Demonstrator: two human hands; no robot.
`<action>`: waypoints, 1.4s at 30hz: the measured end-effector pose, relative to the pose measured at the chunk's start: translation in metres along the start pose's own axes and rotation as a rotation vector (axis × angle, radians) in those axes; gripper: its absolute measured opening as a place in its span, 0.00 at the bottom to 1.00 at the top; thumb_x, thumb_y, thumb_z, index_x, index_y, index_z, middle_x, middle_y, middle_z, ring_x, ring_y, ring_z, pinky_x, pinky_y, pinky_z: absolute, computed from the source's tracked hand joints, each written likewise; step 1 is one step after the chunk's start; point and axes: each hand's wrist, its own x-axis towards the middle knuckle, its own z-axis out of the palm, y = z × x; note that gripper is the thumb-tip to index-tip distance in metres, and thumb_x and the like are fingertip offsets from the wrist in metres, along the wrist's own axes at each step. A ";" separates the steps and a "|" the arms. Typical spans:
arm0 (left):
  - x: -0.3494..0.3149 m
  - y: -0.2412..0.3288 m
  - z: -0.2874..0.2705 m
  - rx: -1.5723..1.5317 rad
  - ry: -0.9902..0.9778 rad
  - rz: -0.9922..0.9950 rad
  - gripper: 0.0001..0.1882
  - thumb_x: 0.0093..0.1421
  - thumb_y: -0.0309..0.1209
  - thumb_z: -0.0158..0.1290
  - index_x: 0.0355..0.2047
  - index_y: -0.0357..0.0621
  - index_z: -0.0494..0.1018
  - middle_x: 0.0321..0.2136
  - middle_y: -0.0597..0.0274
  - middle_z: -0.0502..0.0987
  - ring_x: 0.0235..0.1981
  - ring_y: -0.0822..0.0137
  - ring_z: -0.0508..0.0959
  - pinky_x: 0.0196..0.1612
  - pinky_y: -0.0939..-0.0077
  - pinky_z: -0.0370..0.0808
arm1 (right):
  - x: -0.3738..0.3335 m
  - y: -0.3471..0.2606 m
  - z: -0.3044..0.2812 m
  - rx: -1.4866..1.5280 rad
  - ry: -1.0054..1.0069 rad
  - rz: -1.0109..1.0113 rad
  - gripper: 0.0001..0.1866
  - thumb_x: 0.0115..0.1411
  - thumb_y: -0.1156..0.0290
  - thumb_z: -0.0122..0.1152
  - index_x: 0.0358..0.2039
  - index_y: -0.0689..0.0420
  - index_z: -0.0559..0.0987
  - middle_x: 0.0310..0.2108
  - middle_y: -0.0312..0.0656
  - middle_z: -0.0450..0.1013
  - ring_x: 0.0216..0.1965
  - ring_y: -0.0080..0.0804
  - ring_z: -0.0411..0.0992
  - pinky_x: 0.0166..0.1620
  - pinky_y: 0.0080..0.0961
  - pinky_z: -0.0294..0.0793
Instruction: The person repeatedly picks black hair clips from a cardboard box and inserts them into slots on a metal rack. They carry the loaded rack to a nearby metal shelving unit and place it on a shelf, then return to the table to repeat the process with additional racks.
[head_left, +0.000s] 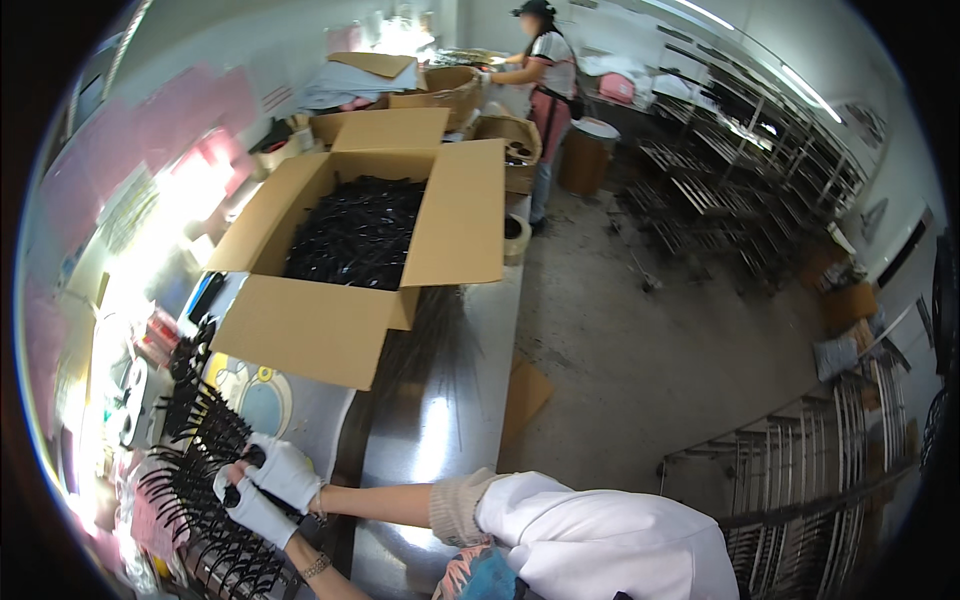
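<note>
At eight o'clock, rows of curved black parts line the bench, probably for close reach. There the left hand and right hand, fingers bent, seem to pinch a black piece, perhaps steadying it. At ten o'clock, a carton's flaps splay outward, likely leaving its black contents accessible.

We see white gloves, black curved pieces, a white sleeve with a beige cuff, and fabric patterned in coral and blue. We note a tan carton, glossy black strips, a silver-grey table and a pale mat printed in yellow and light blue. We also find pink sheets and a brown drum with a white lid.
</note>
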 end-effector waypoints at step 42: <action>-0.012 0.003 -0.003 -0.140 -0.042 0.054 0.13 0.68 0.26 0.51 0.49 0.35 0.77 0.36 0.63 0.78 0.34 0.72 0.73 0.40 0.76 0.71 | -0.093 0.078 -0.050 1.014 -0.853 1.045 0.19 0.74 0.52 0.43 0.45 0.53 0.76 0.13 0.22 0.51 0.12 0.15 0.49 0.17 0.20 0.49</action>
